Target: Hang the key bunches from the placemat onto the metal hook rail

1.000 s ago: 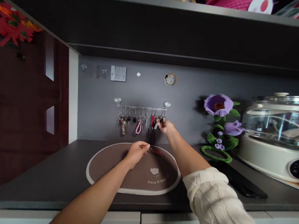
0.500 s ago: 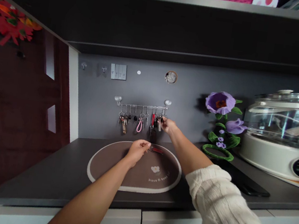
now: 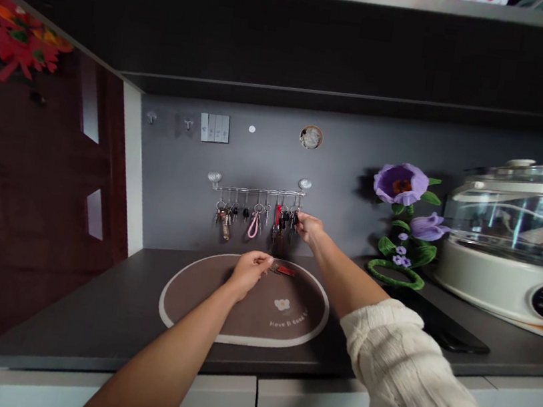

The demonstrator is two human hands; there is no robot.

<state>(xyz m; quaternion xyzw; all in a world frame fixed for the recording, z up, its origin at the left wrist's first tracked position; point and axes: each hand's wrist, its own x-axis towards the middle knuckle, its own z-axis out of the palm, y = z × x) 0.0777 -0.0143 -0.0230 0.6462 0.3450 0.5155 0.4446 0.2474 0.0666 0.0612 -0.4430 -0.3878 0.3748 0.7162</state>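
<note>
My left hand (image 3: 251, 273) is closed in a pinch above the brown oval mat (image 3: 197, 301). At its fingertips is a small key ring with a red tag (image 3: 285, 271) to the right; whether the tag rests on the mat I cannot tell. My right hand (image 3: 309, 227) is pinched on a bunch of keys (image 3: 294, 220) at the right end of the hook rail (image 3: 257, 191). Beside it on the rail hang a red strap (image 3: 278, 215) and dark keys. A pink loop (image 3: 253, 226) and several more keys hang to the left.
Right of my arms stand a purple felt flower (image 3: 400, 183) and a white appliance with a clear top (image 3: 499, 269). A black flat object (image 3: 456, 327) lies on the counter before them. A dark shelf (image 3: 294, 45) overhangs everything; a dark red door (image 3: 40, 198) is at left.
My right hand has shifted slightly at the rightmost keys, and a pale tag seen under its fingers no longer shows. The left hand has barely moved; the red tag looks brighter.
</note>
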